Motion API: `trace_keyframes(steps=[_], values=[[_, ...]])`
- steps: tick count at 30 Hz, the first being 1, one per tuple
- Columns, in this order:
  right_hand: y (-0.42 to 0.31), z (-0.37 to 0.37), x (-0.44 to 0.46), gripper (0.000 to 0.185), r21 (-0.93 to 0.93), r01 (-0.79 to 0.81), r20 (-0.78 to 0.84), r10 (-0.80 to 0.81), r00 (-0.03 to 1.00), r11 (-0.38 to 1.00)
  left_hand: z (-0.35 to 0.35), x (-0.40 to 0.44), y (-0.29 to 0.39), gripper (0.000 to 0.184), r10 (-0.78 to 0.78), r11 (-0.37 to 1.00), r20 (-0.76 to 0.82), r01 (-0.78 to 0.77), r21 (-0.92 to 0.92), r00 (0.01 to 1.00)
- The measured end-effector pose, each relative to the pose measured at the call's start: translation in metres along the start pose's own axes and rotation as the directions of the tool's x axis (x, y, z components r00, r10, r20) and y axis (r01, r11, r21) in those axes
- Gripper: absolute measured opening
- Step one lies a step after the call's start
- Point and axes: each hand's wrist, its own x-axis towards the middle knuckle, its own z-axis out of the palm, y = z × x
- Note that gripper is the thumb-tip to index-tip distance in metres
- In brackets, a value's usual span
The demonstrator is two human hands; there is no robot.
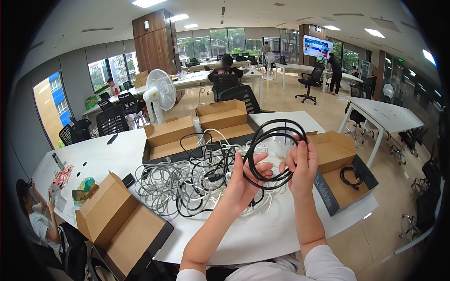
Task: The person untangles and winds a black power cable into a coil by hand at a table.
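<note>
We hold a coil of black cable point(251, 157) above the worktop point(281, 234), towards its right edge. Our right hand point(301, 164) has its fingers closed on the coil's right side; our left hand point(248, 180) sits half-curled at the lower left, its grip hard to judge. Tangled cables point(161, 187) lie beside it, and an open box point(333, 180) stands at the worktop's right edge.

I see one camera, worn on the person's head and facing forward and down. It sits close above the left hand point(244, 183) and right hand point(302, 164), just right of centre. Its very wide, round-edged view takes in the white table point(267, 234), then reaches across to the far windows point(204, 47) and ceiling point(262, 16).
</note>
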Motion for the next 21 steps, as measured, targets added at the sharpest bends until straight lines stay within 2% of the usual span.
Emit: trace_keyframes(steps=[1,4,5,6,8,10,11,14,15,16,18,19,21], values=[[-0.003,-0.001,0.001,0.023,0.007,0.008,-0.017,-0.008,1.000,1.000,-0.009,0.004,-0.003,0.084,0.003,0.998,0.063,-0.006,0.061,0.998],[-0.006,-0.006,0.005,0.023,0.016,0.027,-0.034,-0.026,0.999,1.000,-0.013,0.007,0.002,0.080,-0.041,0.985,0.152,0.014,0.174,0.988],[-0.007,-0.007,0.006,0.024,0.024,0.026,-0.044,-0.025,0.999,0.999,-0.016,0.005,0.003,0.076,-0.043,0.967,0.170,-0.001,0.253,0.984],[-0.008,-0.008,0.007,0.025,0.032,0.025,-0.055,-0.023,0.998,0.999,-0.020,0.001,0.007,0.071,-0.088,0.892,0.142,0.014,0.453,0.986],[-0.009,-0.011,0.008,0.024,0.018,0.037,-0.055,-0.036,0.998,0.999,-0.026,-0.010,0.019,0.061,-0.154,0.623,0.062,0.048,0.781,0.986],[-0.011,-0.013,0.010,0.024,0.008,0.051,-0.050,-0.051,0.997,0.999,-0.002,-0.029,0.037,0.049,-0.107,0.176,0.101,-0.081,0.981,0.989],[-0.012,-0.014,0.011,0.024,0.006,0.056,-0.046,-0.055,0.997,0.998,0.010,-0.039,0.045,0.044,-0.095,-0.072,0.128,-0.135,0.988,0.987],[-0.012,-0.017,0.012,0.024,-0.003,0.050,-0.027,-0.050,0.998,0.999,0.018,-0.056,0.059,0.040,-0.008,0.278,0.139,-0.131,0.952,0.990],[-0.013,-0.017,0.012,0.024,-0.006,0.048,-0.018,-0.048,0.999,0.999,0.010,-0.058,0.058,0.039,0.116,0.515,0.185,-0.218,0.829,0.976],[-0.013,-0.016,0.011,0.024,-0.012,0.049,-0.004,-0.049,0.999,0.999,0.005,-0.056,0.056,0.042,0.272,0.459,0.183,-0.294,0.838,0.945],[-0.013,-0.014,0.010,0.024,-0.026,0.051,0.027,-0.050,0.998,0.998,0.000,-0.050,0.054,0.046,0.560,0.315,0.190,-0.419,0.852,0.807],[-0.013,-0.014,0.009,0.025,-0.031,0.045,0.040,-0.043,0.998,0.999,-0.004,-0.045,0.055,0.059,0.571,0.184,0.146,-0.299,0.936,0.808],[-0.011,-0.012,0.007,0.025,-0.028,0.035,0.058,-0.034,0.998,0.999,-0.020,-0.030,0.052,0.064,0.490,0.152,0.116,-0.216,0.964,0.864]])
